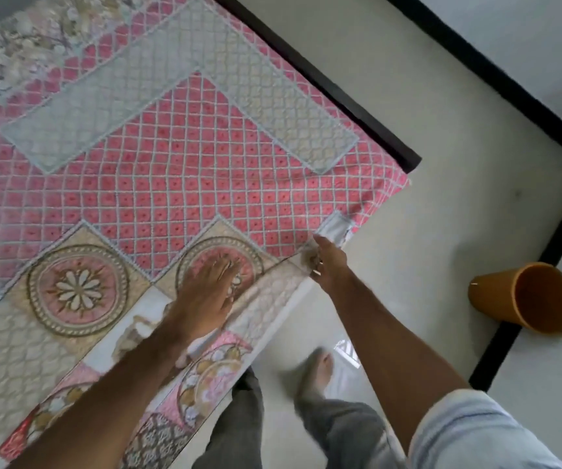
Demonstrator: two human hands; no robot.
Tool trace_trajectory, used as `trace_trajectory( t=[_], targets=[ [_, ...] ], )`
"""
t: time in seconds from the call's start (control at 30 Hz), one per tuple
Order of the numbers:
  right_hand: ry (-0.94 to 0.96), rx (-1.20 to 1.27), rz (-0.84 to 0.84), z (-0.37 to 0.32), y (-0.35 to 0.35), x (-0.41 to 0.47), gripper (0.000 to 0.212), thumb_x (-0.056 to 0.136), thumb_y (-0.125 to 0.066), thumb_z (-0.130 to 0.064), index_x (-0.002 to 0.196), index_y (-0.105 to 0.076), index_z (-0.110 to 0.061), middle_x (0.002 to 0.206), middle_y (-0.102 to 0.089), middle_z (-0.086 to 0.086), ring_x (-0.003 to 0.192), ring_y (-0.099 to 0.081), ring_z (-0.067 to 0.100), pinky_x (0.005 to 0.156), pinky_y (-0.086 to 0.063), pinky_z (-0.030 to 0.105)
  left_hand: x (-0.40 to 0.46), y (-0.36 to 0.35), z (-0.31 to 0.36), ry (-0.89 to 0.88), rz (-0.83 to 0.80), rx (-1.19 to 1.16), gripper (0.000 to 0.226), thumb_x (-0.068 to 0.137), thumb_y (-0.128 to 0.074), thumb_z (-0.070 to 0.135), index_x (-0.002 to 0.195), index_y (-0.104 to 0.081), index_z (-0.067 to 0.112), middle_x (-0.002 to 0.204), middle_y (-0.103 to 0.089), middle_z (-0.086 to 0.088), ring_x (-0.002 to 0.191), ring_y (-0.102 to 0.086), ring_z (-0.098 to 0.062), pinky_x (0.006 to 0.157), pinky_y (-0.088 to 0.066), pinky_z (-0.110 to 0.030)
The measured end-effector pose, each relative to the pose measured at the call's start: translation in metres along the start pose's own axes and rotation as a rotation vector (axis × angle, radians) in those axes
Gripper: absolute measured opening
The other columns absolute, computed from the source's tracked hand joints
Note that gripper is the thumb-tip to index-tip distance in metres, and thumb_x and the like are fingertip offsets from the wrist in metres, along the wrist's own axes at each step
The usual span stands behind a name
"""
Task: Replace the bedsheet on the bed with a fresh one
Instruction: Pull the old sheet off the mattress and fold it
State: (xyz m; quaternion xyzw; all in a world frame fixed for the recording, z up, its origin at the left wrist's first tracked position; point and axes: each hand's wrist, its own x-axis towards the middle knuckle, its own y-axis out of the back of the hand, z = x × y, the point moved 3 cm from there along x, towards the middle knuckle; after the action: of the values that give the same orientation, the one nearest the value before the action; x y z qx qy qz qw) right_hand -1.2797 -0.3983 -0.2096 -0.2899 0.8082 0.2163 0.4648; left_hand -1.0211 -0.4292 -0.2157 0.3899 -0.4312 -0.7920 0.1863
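Observation:
A patterned bedsheet (157,184) in pink, grey and beige covers the bed, with round medallion motifs along its near border. My left hand (210,289) lies flat with straight fingers on a medallion near the bed's edge. My right hand (328,264) pinches the sheet's hem at the near corner of the bed, where the cloth hangs over the side. The dark bed frame (357,106) shows along the far side.
An orange bin (526,297) lies tipped on the pale floor (425,231) at the right. Black skirting (543,252) marks the room's corner behind it. My legs and a bare foot (316,370) stand beside the bed.

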Motion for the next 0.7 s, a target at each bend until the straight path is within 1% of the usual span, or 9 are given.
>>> trace_trajectory(
  t=[0.1, 0.17, 0.2, 0.23, 0.33, 0.43, 0.53, 0.63, 0.7],
  targets=[
    [-0.027, 0.113, 0.104, -0.010, 0.003, 0.023, 0.041, 0.082, -0.075, -0.020, 0.113, -0.052, -0.008, 0.076, -0.059, 0.015, 0.039, -0.050, 0.019, 0.042, -0.039, 0.023, 0.035, 0.010, 0.011, 0.018, -0.011, -0.010, 0.061, 0.095, -0.060, 0.031, 0.151, -0.037, 0.021, 0.164, -0.027, -0.009, 0.151, -0.026, -0.034, 0.115, -0.032, -0.059],
    [-0.013, 0.175, 0.065, -0.018, 0.011, 0.020, 0.050, 0.092, -0.067, -0.025, 0.134, -0.042, -0.016, 0.088, -0.050, 0.003, 0.032, -0.051, 0.005, 0.028, -0.034, 0.015, 0.055, 0.016, 0.023, 0.041, -0.021, -0.028, 0.064, 0.095, -0.060, 0.030, 0.152, -0.034, 0.020, 0.165, -0.022, -0.008, 0.152, -0.024, -0.033, 0.113, -0.035, -0.059],
    [-0.039, 0.221, 0.013, -0.025, 0.015, 0.011, 0.046, 0.100, -0.056, -0.024, 0.141, -0.039, -0.013, 0.085, -0.041, -0.007, 0.040, -0.048, -0.018, 0.033, -0.035, 0.007, 0.065, 0.019, 0.029, 0.053, -0.020, -0.032, 0.065, 0.095, -0.059, 0.029, 0.153, -0.032, 0.020, 0.166, -0.020, -0.007, 0.152, -0.023, -0.032, 0.113, -0.035, -0.060],
    [-0.048, 0.218, 0.006, -0.038, 0.020, 0.003, 0.039, 0.105, -0.048, -0.023, 0.141, -0.041, -0.009, 0.082, -0.034, -0.012, 0.045, -0.041, -0.029, 0.042, -0.035, -0.001, 0.076, 0.023, 0.038, 0.070, -0.008, -0.029, 0.066, 0.095, -0.058, 0.029, 0.154, -0.030, 0.021, 0.167, -0.018, -0.006, 0.153, -0.021, -0.031, 0.113, -0.034, -0.060],
    [0.032, 0.096, -0.027, -0.057, 0.050, 0.036, 0.027, 0.098, -0.060, -0.032, 0.104, -0.060, -0.006, 0.078, -0.054, 0.003, 0.050, -0.057, 0.002, 0.044, -0.043, 0.011, 0.108, 0.033, 0.060, 0.160, 0.030, -0.033, 0.065, 0.098, -0.057, 0.029, 0.155, -0.027, 0.021, 0.166, -0.018, -0.005, 0.153, -0.020, -0.029, 0.117, -0.028, -0.062],
    [0.055, 0.050, -0.059, -0.108, 0.073, 0.077, 0.025, 0.091, -0.068, -0.038, 0.085, -0.062, -0.014, 0.074, -0.062, 0.003, 0.066, -0.058, 0.016, 0.058, -0.048, 0.027, 0.153, 0.043, 0.091, 0.220, 0.025, -0.025, 0.070, 0.099, -0.056, 0.032, 0.157, -0.021, 0.017, 0.168, -0.016, -0.008, 0.154, -0.017, -0.034, 0.119, -0.025, -0.063],
    [0.011, 0.079, -0.124, -0.178, 0.093, 0.122, 0.022, 0.092, -0.067, -0.036, 0.084, -0.064, -0.016, 0.075, -0.064, 0.002, 0.064, -0.059, 0.015, 0.062, -0.051, 0.025, 0.204, 0.056, 0.125, 0.263, 0.029, -0.037, 0.074, 0.100, -0.054, 0.036, 0.159, -0.016, 0.015, 0.168, -0.014, -0.012, 0.154, -0.015, -0.039, 0.121, -0.022, -0.061],
    [-0.116, 0.067, -0.103, -0.214, 0.102, 0.168, 0.033, 0.086, -0.072, -0.046, 0.095, -0.064, -0.015, 0.075, -0.063, 0.003, 0.057, -0.056, 0.014, 0.051, -0.050, 0.020, 0.246, 0.075, 0.157, 0.393, 0.085, -0.080, 0.070, 0.099, -0.058, 0.033, 0.156, -0.022, 0.016, 0.163, -0.024, -0.016, 0.144, -0.031, -0.043, 0.113, -0.035, -0.061],
    [-0.136, 0.013, -0.116, -0.221, 0.106, 0.183, 0.035, 0.084, -0.073, -0.048, 0.099, -0.064, -0.018, 0.080, -0.066, 0.002, 0.062, -0.061, 0.014, 0.054, -0.054, 0.024, 0.268, 0.083, 0.174, 0.402, 0.088, -0.079, 0.068, 0.098, -0.060, 0.033, 0.154, -0.024, 0.020, 0.162, -0.026, -0.016, 0.142, -0.035, -0.044, 0.110, -0.037, -0.061]
  ],
)
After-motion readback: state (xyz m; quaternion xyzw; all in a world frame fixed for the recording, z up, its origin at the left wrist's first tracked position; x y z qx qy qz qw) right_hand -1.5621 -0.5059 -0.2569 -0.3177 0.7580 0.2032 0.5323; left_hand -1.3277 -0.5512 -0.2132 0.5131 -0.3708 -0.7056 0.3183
